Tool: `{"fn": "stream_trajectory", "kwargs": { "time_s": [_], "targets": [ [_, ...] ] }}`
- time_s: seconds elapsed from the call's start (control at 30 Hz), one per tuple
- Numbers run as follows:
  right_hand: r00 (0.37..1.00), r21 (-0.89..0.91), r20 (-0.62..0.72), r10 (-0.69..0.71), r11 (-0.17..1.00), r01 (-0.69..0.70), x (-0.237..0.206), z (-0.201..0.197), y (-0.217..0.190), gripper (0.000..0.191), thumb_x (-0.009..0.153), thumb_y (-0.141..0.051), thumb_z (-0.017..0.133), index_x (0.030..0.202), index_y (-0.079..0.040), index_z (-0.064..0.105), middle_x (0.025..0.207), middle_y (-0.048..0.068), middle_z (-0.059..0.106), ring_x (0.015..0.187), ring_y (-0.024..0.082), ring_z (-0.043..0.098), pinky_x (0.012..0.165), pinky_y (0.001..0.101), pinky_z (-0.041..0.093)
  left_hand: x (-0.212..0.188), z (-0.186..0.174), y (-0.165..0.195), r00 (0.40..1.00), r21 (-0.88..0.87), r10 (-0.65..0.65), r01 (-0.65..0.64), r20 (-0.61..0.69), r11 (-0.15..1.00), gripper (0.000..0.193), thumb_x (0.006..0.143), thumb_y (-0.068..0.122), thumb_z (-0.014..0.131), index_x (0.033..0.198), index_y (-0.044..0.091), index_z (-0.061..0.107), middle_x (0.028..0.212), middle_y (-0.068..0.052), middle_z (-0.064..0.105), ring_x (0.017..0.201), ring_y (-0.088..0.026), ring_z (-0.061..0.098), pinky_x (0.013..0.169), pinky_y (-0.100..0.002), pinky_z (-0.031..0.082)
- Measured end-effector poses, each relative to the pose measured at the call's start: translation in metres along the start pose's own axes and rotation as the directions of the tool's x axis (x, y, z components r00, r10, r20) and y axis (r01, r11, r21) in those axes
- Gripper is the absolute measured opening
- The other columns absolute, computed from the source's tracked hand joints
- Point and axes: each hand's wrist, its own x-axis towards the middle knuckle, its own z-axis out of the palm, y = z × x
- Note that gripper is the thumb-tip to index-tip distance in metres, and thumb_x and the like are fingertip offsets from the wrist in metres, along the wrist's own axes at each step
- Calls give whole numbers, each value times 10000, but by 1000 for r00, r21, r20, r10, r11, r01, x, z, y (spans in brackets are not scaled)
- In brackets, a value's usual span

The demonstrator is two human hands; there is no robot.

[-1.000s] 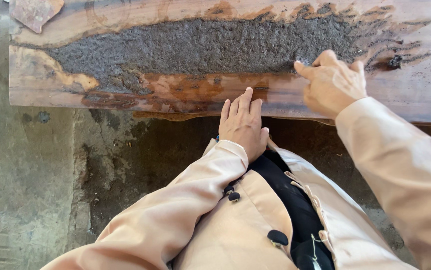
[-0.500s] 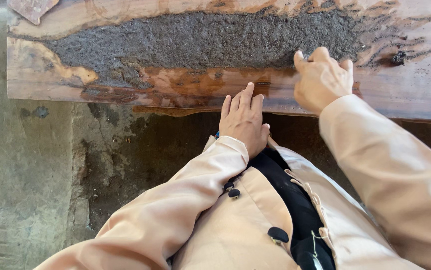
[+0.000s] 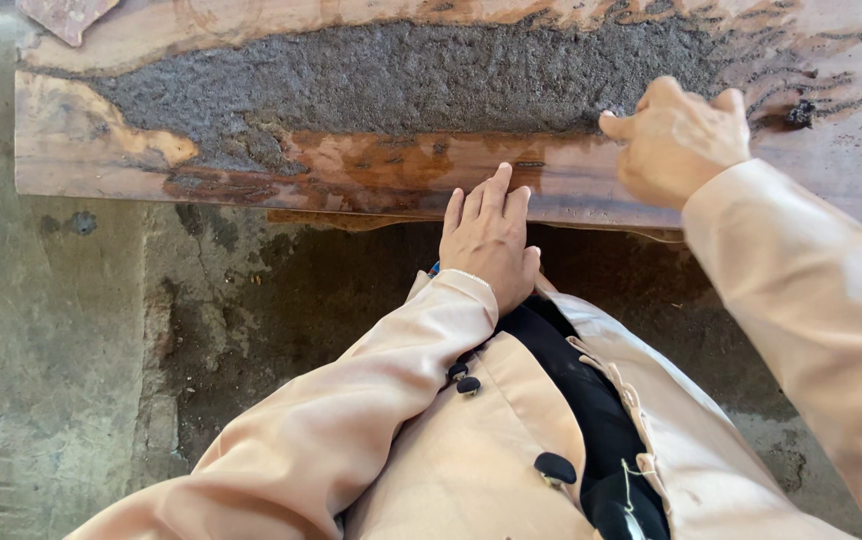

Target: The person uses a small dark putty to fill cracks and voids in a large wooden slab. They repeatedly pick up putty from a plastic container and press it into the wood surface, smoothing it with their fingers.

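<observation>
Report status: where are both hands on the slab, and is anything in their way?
Left hand flat on wooden slab, near edge. Right hand curled at edge of gray filler patch; grip unclear. Nothing blocks either hand.

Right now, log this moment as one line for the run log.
left hand: flat on reddish-brown wooden slab edge | right hand: curled, fingertips at rough grey gritty filler patch | floor: stained concrete

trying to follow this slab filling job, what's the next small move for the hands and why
Probably draw the right hand a little along the lower edge of the grey filler, pressing it in. Its fingertips sit right where the rough filler meets bare wood of the slab, while the left hand lies flat on the near edge, bracing.
</observation>
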Motion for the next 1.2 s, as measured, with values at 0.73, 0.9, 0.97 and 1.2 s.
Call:
{"fn": "stream_trajectory", "kwargs": {
  "time_s": [0.73, 0.9, 0.97, 1.2],
  "targets": [
    [993, 228, -112, -23, 972, 49, -6, 17, -26, 519, 900, -263, 577, 1410, -320, 654, 1277, 116, 606, 1205, 273, 593, 1073, 531, 370, 15, -8, -6, 999, 37, 38, -38, 8, 999, 709, 735, 294, 784, 1348, 63, 514, 1546, -177, 379, 1411, -319, 387, 1198, -542, 254],
    [986, 277, -162, 28, 961, 18, 6, 12, -30, 595, 864, -244, 598, 1458, -207, 584, 1266, 170, 582, 1175, 298, 573, 979, 575, 347, 17, -14, -2, 994, 96, 19, -30, 109, 995, 754, 745, 312, 786, 1384, 47, 485, 1564, -192, 341, 1423, -314, 369, 1199, -538, 243],
    [990, 246, -133, 48, 969, -14, 4, 12, -41, 608, 870, -234, 596, 1476, -208, 576, 1267, 158, 590, 1184, 290, 578, 1008, 561, 353, 17, -18, 0, 987, 118, -3, -16, 158, 993, 806, 732, 328, 790, 1408, 39, 459, 1568, -195, 312, 1430, -310, 349, 1195, -534, 229],
    [997, 264, -73, 31, 964, -10, 8, -14, -39, 532, 909, -235, 579, 1440, -243, 605, 1313, 152, 565, 1190, 293, 581, 1043, 565, 344, 17, -33, -3, 975, 152, 2, -36, 220, 988, 817, 789, 357, 764, 1447, 16, 422, 1580, -219, 275, 1450, -327, 316, 1195, -541, 215]
  ]
}}
